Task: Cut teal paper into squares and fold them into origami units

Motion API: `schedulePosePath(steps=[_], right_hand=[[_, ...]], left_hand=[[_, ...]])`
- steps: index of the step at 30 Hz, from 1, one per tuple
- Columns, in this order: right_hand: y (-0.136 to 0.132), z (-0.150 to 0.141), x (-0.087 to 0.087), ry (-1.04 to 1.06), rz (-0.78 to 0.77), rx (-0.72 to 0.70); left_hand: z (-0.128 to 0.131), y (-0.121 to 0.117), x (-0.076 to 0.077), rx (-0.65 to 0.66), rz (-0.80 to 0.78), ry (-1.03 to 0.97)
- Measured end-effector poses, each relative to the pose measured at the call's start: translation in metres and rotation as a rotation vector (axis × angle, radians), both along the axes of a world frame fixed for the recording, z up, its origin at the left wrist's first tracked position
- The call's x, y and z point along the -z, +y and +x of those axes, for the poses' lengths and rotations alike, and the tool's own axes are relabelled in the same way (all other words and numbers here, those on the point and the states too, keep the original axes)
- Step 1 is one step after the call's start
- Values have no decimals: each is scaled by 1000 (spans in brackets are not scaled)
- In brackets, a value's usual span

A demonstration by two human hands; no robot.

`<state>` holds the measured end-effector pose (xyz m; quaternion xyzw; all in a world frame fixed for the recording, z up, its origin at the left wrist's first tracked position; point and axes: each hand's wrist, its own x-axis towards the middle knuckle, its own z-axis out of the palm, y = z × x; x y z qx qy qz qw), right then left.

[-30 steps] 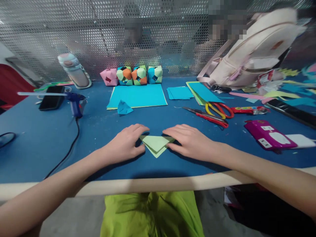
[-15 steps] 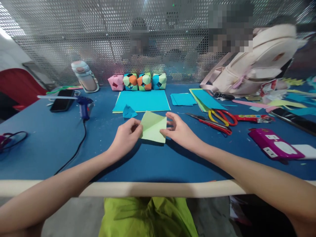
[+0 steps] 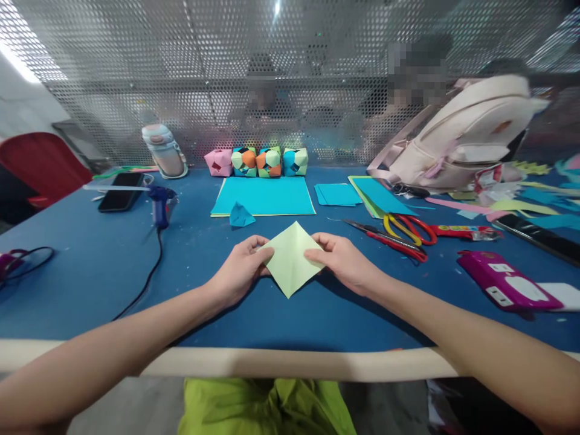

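Note:
A square of pale green paper [image 3: 293,261] is held up in front of me, turned so its corners point up, down and to the sides. A crease runs down its middle from the top corner. My left hand [image 3: 242,266] pinches the left corner, thumb on the front and fingers behind. The right corner is gripped likewise by my right hand [image 3: 344,260]. Just beyond the paper lies a small folded blue paper piece [image 3: 241,215], with a large blue sheet [image 3: 267,194] behind it.
Several folded paper balls [image 3: 244,162] line the back by the mesh panel. A glue gun [image 3: 160,205] and a bottle [image 3: 164,151] stand left. To the right are blue squares [image 3: 338,194], scissors [image 3: 408,231], a purple power strip [image 3: 507,281], a phone [image 3: 541,235] and a backpack [image 3: 466,139].
The green paper has been turned from square-on to corner-up. My right hand has closed on its right corner. The camera view has tilted up slightly.

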<state>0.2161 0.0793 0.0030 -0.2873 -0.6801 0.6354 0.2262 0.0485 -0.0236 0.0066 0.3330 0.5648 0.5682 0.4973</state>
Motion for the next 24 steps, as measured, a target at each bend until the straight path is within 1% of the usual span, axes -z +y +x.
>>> schedulePosePath(steps=[2, 3, 7, 8, 10, 13, 16, 18, 21, 24], right_hand=[[4, 3, 1, -85, 155, 26], [7, 5, 1, -133, 238, 33], [15, 9, 2, -309, 547, 34], [17, 10, 3, -332, 600, 23], [19, 10, 6, -341, 683, -10], [21, 11, 11, -315, 812, -64], [19, 9, 15, -312, 931, -72], [17, 7, 16, -314, 911, -48], [13, 3, 18, -260, 822, -18], [12, 3, 20, -114, 839, -88]], left_hand=[[-3, 0, 2, 9, -7, 103], [-5, 0, 2, 19, -6, 212], [-18, -2, 1, 46, 84, 876], [-21, -2, 1, 50, 108, 1009], [-29, -1, 1, 72, 122, 1159], [-37, 1, 4, 151, 96, 1234], [-40, 4, 7, 215, 107, 1274], [-41, 5, 7, 234, 123, 1283], [-43, 6, 3, 275, 132, 1274], [-48, 7, -1, 343, 111, 1222]])
